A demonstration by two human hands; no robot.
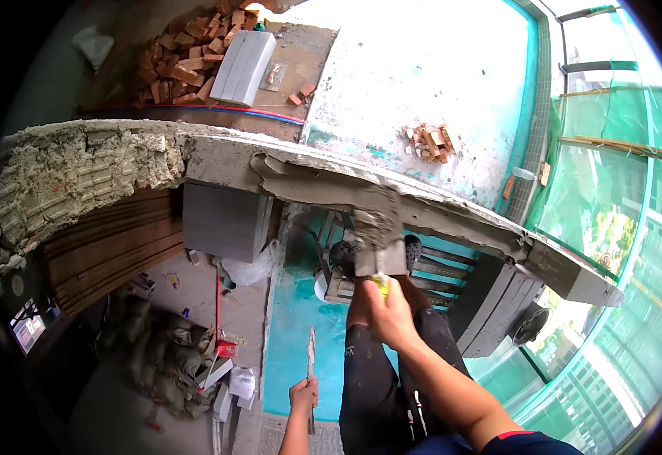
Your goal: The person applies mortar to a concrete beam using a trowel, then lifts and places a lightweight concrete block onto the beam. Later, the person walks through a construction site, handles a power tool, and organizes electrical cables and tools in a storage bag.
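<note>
My right hand [391, 312] is closed round the yellow-green handle of a trowel [369, 262]. A heap of wet grey mortar [377, 216] sits on the trowel's blade, which reaches the face of a long concrete beam [221, 163]. A smeared layer of mortar [300, 180] spreads along that beam, left of the trowel. Lower down and to the left, my left hand [303, 396] grips a narrow, whitish-stained tool [311, 356], seen edge-on, so its kind is unclear. It is held away from the beam.
Below me is a slatted platform [441, 273] by my feet. Grey blocks stand under the beam at left [221, 220] and right [490, 307]. Beyond it lie piled bricks [190, 57] and a smaller brick heap [431, 142]. Green netting [585, 197] hangs at right.
</note>
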